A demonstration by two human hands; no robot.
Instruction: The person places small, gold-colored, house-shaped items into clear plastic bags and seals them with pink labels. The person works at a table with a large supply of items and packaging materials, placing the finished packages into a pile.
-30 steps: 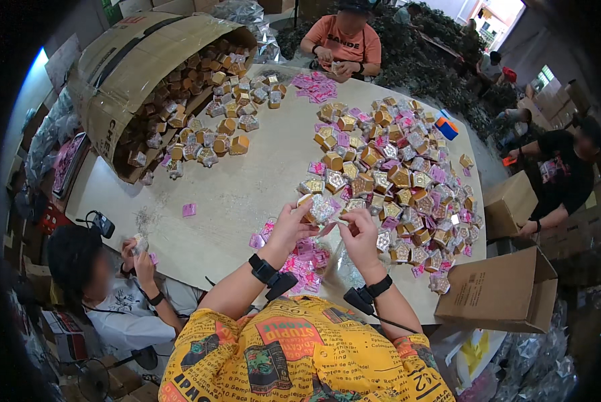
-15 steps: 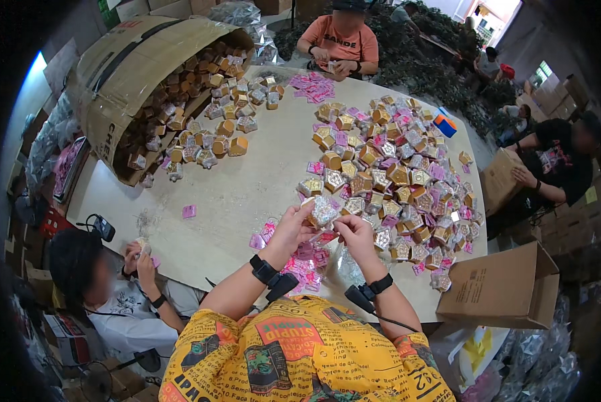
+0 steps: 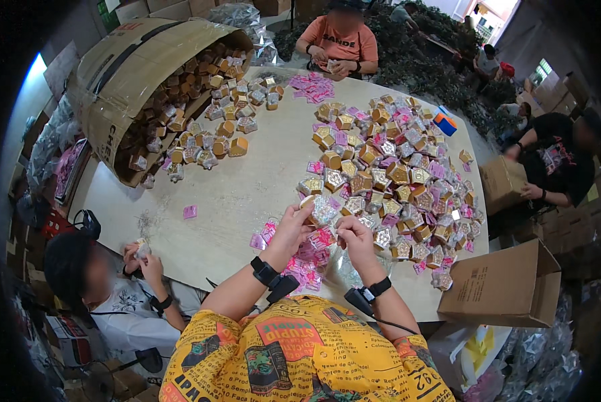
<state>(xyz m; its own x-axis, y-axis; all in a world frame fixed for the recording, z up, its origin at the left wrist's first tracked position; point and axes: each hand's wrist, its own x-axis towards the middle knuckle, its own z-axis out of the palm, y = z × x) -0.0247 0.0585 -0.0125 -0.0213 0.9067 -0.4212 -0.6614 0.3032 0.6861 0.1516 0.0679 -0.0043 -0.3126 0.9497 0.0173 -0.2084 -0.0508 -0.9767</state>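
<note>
My left hand (image 3: 295,231) is closed around a small gold pentagon-shaped piece (image 3: 323,210) with a clear, glittery wrapped face turned up. Just to the right, my right hand (image 3: 356,238) is pinched, its fingertips slightly apart from that piece. Whatever is between those fingertips is too small to make out. Below my hands lies a heap of pink printed tags (image 3: 304,269). A clear plastic bag (image 3: 346,271) rests by my right wrist. Beyond my hands spreads a large pile of wrapped gold pieces (image 3: 397,174), with pink tags mixed in.
A big carton (image 3: 123,74) on its side spills more gold pieces at the far left. An open carton (image 3: 491,288) stands at the right edge. Co-workers sit across and at the left; another at the right holds a box (image 3: 503,182). One pink tag (image 3: 190,212) lies alone.
My right hand has drawn slightly away from the gold piece, which stays in my left hand. At the right, a co-worker has shifted their grip on a box; the left co-worker's hands have moved.
</note>
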